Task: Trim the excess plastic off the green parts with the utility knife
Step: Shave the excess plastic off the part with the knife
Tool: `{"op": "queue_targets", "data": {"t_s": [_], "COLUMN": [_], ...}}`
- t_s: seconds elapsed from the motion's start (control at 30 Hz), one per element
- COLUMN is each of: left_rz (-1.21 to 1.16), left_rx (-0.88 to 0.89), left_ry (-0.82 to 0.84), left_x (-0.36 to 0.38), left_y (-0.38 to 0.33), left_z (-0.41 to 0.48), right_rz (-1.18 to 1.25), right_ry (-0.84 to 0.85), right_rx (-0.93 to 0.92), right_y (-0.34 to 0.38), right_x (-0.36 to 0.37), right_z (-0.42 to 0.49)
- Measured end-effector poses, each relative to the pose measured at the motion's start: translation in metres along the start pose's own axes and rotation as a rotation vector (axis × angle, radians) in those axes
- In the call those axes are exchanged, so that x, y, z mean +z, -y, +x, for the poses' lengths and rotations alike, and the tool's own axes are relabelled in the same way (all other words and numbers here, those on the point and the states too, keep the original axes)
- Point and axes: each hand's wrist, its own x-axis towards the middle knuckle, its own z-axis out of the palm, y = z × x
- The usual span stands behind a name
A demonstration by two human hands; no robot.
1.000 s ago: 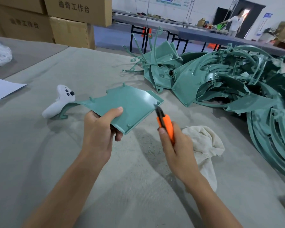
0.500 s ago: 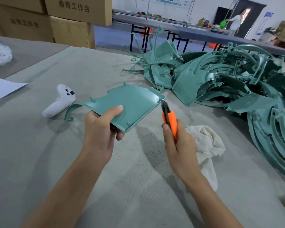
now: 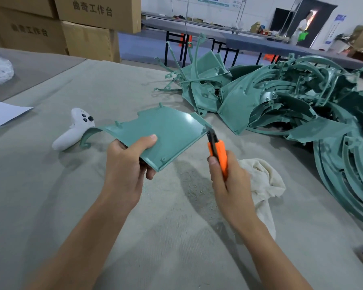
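Observation:
My left hand (image 3: 126, 170) grips a flat green plastic part (image 3: 168, 132) by its near edge, thumb on top, and holds it above the table. A curved arm of the part reaches left toward a hooked end. My right hand (image 3: 231, 185) grips an orange utility knife (image 3: 218, 153). Its dark blade tip touches the right corner of the part. A large pile of green parts (image 3: 281, 105) lies behind and to the right.
A white game controller (image 3: 73, 130) lies left of the held part. A crumpled cream cloth (image 3: 262, 181) sits under my right wrist. Cardboard boxes (image 3: 88, 24) stand at the back left, a white sheet (image 3: 2, 116) at the left edge. A person stands far off.
The knife has moved up along the part's right edge to its far corner. The part has tilted slightly.

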Motion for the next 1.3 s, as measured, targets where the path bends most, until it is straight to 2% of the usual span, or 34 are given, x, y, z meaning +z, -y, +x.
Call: {"op": "queue_targets", "data": {"t_s": [0.2,0.5,0.7,1.07,1.3], "left_rz": [0.003,0.02,0.007,0.021,-0.012], "left_rx": [0.032,0.032,0.04,0.034,-0.006], "left_ry": [-0.051,-0.073,-0.033,-0.035,-0.007], "left_x": [-0.003,-0.002,-0.004,-0.003,-0.003], "left_y": [-0.001,0.0,-0.001,-0.001,-0.004], "left_z": [0.002,0.002,0.002,0.002,0.003], "right_rz": [-0.099,-0.132,0.029,0.045,0.044], "right_ry": [0.302,0.377,0.204,0.216,0.053], "right_rx": [-0.219,-0.339,-0.166,-0.122,0.032], "right_y": [0.011,0.016,0.005,-0.003,-0.016], "right_x": [0.006,0.002,-0.002,-0.003,-0.011], "right_z": [-0.013,-0.014,-0.007,-0.001,0.006]}}
